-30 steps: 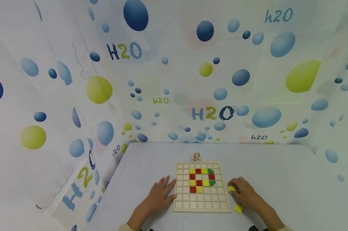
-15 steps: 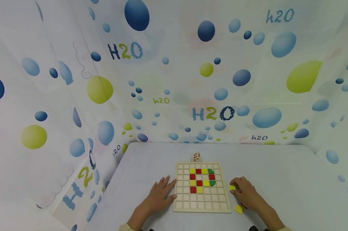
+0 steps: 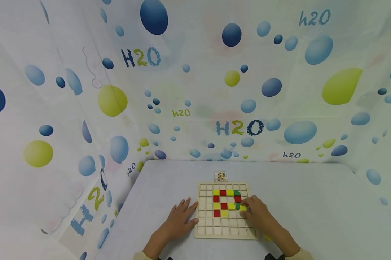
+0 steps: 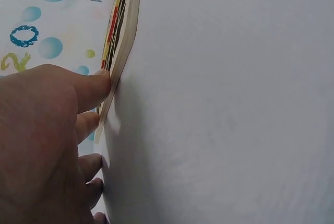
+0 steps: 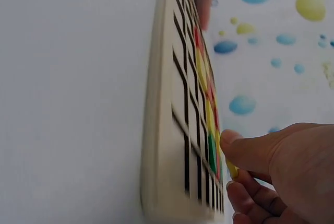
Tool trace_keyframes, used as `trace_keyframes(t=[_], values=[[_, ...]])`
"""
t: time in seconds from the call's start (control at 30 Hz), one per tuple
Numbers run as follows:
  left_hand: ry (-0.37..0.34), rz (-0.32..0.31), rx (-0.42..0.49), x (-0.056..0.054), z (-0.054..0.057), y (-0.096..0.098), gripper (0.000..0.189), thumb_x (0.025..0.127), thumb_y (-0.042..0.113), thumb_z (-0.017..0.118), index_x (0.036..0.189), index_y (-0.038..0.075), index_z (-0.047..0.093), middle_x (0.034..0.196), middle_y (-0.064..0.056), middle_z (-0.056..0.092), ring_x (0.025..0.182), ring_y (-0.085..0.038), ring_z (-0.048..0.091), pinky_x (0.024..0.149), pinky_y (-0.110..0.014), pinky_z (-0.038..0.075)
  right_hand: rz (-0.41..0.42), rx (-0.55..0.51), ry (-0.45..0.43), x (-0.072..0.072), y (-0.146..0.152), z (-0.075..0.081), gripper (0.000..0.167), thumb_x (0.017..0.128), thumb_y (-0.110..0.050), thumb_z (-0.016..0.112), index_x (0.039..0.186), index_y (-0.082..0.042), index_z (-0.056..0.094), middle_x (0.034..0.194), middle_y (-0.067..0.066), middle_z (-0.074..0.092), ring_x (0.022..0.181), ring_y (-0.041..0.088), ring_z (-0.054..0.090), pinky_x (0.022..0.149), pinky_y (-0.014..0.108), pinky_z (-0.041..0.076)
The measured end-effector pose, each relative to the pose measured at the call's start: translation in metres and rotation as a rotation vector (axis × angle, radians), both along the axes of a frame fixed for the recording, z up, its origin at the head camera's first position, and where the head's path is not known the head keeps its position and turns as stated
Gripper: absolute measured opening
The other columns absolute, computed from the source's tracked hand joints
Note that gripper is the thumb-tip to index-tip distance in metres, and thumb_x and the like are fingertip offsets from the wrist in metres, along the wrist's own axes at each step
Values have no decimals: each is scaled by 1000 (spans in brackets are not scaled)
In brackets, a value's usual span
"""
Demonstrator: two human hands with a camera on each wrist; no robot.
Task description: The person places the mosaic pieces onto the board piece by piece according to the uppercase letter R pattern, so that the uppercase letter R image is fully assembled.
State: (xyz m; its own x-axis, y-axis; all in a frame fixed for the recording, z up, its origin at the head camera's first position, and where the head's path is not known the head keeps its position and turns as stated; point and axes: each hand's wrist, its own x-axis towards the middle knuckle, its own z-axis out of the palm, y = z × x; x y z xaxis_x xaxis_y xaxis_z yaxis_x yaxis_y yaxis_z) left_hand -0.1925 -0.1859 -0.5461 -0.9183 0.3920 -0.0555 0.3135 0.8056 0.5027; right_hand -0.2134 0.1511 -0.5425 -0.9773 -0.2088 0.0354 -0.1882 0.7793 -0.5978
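A wooden grid board (image 3: pixel 211 230) lies on the white table with red, yellow and green tiles set in its cells. My left hand (image 3: pixel 180 218) rests spread at the board's left edge. In the left wrist view, its thumb and a fingertip touch that rim. My right hand (image 3: pixel 260 215) is over the board's right side and pinches a yellow square tile (image 3: pixel 242 208) between thumb and fingers. The held tile overlaps the lower green rounded tile (image 3: pixel 237 206) in the head view. In the right wrist view, the yellow tile (image 5: pixel 233 169) shows edge-on near the board's surface.
A small pattern card (image 3: pixel 220 176) lies just behind the board. Another yellow tile (image 3: pixel 267 237) sits on the table, partly hidden under the right wrist. White walls printed with blue and green spots rise behind the table and at its sides.
My right hand has moved left from beside the board to over its right columns, carrying the yellow tile. The left hand has stayed in place.
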Motion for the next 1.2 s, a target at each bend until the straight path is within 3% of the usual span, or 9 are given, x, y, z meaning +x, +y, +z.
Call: trace_keyframes(t=[0.1, 0.33, 0.47, 0.73, 0.87, 1.07, 1.2], values=[[-1, -1, 5, 0, 0, 0, 66, 107, 46, 59, 163, 17, 41, 171, -23, 29, 159, -48, 23, 122, -75, 17, 73, 6, 38, 8, -23, 2, 25, 91, -19, 84, 111, -14, 71, 100, -3, 58, 91, 12, 52, 82, 31, 54], [3, -13, 31, 3, 3, 1, 66, 107, 46, 59, 163, 15, 42, 170, -25, 30, 157, -51, 23, 121, -77, 16, 282, 12, 88, 22, -58, -3, 23, 94, -27, 81, 110, -21, 67, 105, -11, 58, 95, 8, 51, 85, 35, 49], [26, -9, 42, 1, -3, -1, 66, 106, 48, 58, 163, 17, 42, 169, -25, 31, 157, -52, 24, 120, -78, 16, 360, 28, 162, 26, -66, -6, 21, 93, -27, 84, 103, -25, 66, 101, -14, 58, 88, 3, 47, 81, 30, 46], [78, 1, 63, -4, -22, -4, 66, 106, 52, 58, 162, 22, 44, 169, -23, 33, 157, -51, 26, 120, -77, 17, 347, 83, 201, 30, -68, -7, 18, 92, -27, 84, 100, -27, 68, 99, -15, 59, 84, 2, 45, 77, 30, 41], [71, -4, 59, -3, -18, -4, 67, 106, 54, 55, 164, 22, 41, 170, -24, 31, 157, -52, 24, 120, -78, 17, 344, 87, 212, 30, -67, -5, 16, 93, -23, 83, 100, -26, 69, 99, -14, 60, 84, 2, 46, 76, 30, 41], [33, -3, 34, 1, -2, -1, 65, 107, 46, 59, 163, 19, 43, 170, -24, 30, 157, -51, 24, 120, -77, 17, 347, 56, 299, 29, -68, -3, 15, 92, -14, 83, 97, -22, 70, 98, -11, 61, 84, 2, 49, 72, 28, 42], [19, -4, 24, 2, 4, 1, 64, 107, 44, 60, 162, 16, 43, 170, -25, 31, 157, -51, 24, 121, -77, 18, 339, 62, 293, 28, -69, -6, 15, 93, -14, 82, 96, -22, 71, 97, -12, 60, 83, 2, 49, 72, 28, 42]])
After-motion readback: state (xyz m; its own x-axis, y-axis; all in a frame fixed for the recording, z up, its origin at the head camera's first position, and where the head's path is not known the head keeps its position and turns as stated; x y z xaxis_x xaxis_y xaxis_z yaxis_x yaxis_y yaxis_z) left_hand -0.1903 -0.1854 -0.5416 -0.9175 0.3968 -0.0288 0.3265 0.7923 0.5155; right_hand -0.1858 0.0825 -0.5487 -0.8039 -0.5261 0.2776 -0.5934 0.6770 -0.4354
